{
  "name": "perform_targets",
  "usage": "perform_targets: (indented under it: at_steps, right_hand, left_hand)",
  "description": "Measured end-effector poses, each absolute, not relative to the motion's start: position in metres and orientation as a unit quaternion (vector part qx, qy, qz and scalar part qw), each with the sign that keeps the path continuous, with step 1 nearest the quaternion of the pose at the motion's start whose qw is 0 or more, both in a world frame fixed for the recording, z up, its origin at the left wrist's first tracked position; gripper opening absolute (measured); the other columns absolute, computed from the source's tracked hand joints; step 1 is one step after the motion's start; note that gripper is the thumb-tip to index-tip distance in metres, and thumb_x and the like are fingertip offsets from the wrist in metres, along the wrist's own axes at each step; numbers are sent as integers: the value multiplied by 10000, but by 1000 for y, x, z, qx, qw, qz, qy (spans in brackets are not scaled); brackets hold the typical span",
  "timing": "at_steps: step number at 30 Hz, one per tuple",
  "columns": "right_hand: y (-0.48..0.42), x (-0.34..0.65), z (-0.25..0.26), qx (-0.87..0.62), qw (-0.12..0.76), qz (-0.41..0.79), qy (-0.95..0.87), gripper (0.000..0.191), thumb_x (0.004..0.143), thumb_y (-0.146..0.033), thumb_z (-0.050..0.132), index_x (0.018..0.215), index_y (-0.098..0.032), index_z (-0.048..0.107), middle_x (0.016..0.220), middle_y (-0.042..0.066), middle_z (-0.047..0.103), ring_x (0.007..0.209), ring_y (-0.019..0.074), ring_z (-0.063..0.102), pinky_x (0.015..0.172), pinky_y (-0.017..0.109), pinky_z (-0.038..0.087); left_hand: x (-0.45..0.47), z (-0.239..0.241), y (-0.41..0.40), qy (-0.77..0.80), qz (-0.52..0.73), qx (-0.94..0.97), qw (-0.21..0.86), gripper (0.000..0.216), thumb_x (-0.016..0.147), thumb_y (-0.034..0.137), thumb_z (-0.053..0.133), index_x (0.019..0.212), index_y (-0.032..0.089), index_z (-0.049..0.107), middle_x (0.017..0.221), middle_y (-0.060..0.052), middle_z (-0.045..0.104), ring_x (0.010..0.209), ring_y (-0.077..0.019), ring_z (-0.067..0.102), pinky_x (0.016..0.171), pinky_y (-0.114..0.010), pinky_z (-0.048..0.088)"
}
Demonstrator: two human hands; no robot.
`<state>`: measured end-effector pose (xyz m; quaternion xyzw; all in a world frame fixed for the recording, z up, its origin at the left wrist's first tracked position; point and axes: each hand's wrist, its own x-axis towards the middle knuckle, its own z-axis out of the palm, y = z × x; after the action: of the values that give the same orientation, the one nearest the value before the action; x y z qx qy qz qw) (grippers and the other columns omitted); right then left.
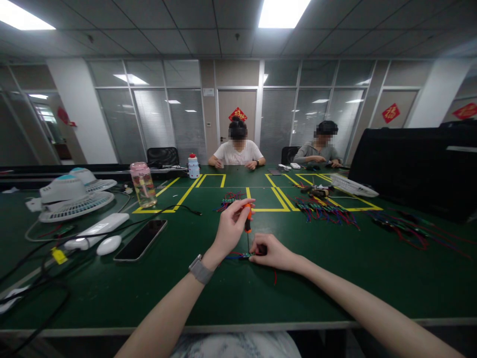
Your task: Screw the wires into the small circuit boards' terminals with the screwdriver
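Note:
My left hand (234, 223) is closed round the orange and black handle of a screwdriver (248, 226), which stands upright with its shaft pointing down. The shaft's tip meets a small green circuit board (244, 256) lying on the green table. My right hand (271, 252) pinches the right end of that board with thumb and forefinger and rests on the tabletop. Blue and red wires run out of the board to the left, and a red wire end (275, 277) shows below my right hand. My fingers partly hide the board.
Wired boards (324, 209) lie in a heap at the right, with a smaller bunch (231, 200) beyond my left hand. Left are a phone (141, 241), a mouse (109, 245), a bottle (143, 186) and a fan (74, 199). A monitor (413, 169) stands right. Two people sit opposite.

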<state>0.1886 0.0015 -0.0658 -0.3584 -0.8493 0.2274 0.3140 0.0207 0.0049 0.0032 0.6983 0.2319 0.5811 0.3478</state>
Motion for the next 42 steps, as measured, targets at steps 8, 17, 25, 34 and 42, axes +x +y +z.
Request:
perform_targets:
  at_steps: [8, 17, 25, 34, 42]
  right_hand:
    - [1, 190, -66, -356, 312, 216, -854, 100, 707, -184, 719, 706, -146, 626, 665, -26, 520, 600, 102, 468, 557, 213, 354]
    - [2, 190, -66, -354, 306, 221, -856, 81, 720, -180, 701, 722, -145, 628, 678, -21, 530, 597, 101, 470, 546, 206, 357]
    - [2, 191, -67, -351, 305, 219, -858, 96, 722, -194, 707, 740, -145, 626, 685, -23, 531, 611, 103, 477, 567, 209, 368]
    - [0, 190, -63, -352, 300, 214, -860, 95, 725, -192, 705, 732, -151, 619, 681, -24, 529, 611, 104, 477, 565, 209, 369]
    - [0, 190, -63, -356, 295, 215, -860, 90, 727, -195, 701, 752, -147, 629, 691, -21, 539, 612, 104, 481, 563, 208, 366]
  left_hand:
    - [19, 4, 2, 273, 592, 718, 246, 195, 855, 327, 601, 967, 201, 700, 932, -47, 575, 846, -142, 584, 635, -190, 484]
    - [20, -1, 6, 238, 576, 716, 313, 335, 951, 322, 421, 1213, 212, 598, 1162, -90, 607, 977, -175, 625, 791, -284, 544]
    - [20, 4, 2, 264, 588, 725, 246, 216, 882, 288, 563, 1046, 199, 672, 925, -41, 604, 791, -127, 611, 679, -217, 507]
    - [21, 1, 0, 262, 597, 720, 238, 249, 916, 328, 502, 1044, 221, 687, 1011, -62, 556, 878, -143, 585, 687, -210, 496]
    - [23, -1, 0, 229, 580, 721, 303, 323, 952, 310, 419, 1205, 206, 590, 1201, -91, 583, 858, -141, 636, 712, -246, 542]
